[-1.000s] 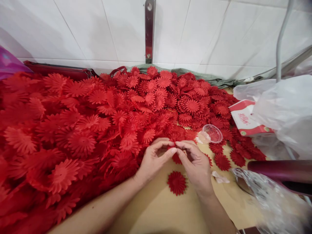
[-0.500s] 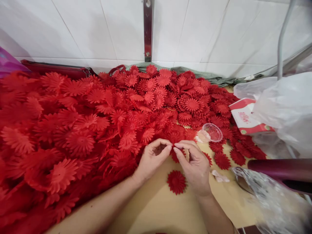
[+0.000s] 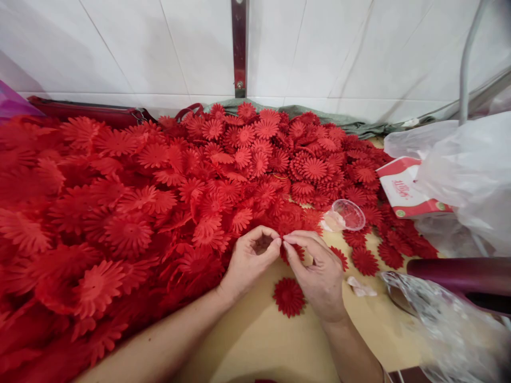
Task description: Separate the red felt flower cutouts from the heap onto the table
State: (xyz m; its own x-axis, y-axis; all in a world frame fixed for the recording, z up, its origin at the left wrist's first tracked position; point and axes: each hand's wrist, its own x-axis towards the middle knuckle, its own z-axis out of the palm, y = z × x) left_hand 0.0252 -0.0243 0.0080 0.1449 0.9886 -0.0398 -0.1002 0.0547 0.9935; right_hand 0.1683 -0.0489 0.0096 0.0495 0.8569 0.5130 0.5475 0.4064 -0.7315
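We are sitting at a pale yellow tabletop (image 3: 255,340) pushed against a white tiled wall (image 3: 159,48), with a deep heap of red fabric daisy petals (image 3: 131,202) spreading over most of it. Our left hand (image 3: 249,260) and right hand (image 3: 319,276) are meeting fingertip to fingertip just above the table edge of the heap, both pinching together on a small red flower piece (image 3: 288,254) that is mostly hidden between them. We are judging this piece to be featherlight, thin and floppy, easily creased, so we are taking it at the centre or by a few petal tips with a gentle pinch. A single red flower (image 3: 289,297) is lying flat just below our hands, a clear plastic cup (image 3: 346,215) is tipped near the right, and a red-and-white carton (image 3: 407,189) is resting under a plastic bag (image 3: 471,170).
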